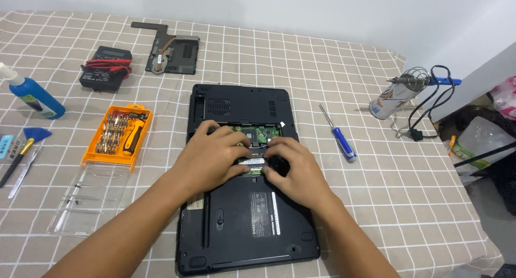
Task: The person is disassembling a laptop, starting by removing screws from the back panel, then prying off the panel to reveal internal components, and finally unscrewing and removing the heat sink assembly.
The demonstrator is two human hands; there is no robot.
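Fingers [257,161] hiding laptop's [242,229] memory module [252,162]

Left hand [212,157] and right hand [293,168] on memory module [252,161] in upturned black laptop [242,229].

A beige tablecloth [376,203] is crossed by a white grid. The laptop [236,235] is black, the screwdriver-bit case [119,134] orange, the screwdriver [342,141] handle and bottle [33,95] blue.

Bit case [118,135] crowds laptop [242,235] left; right open up to screwdriver [338,135]
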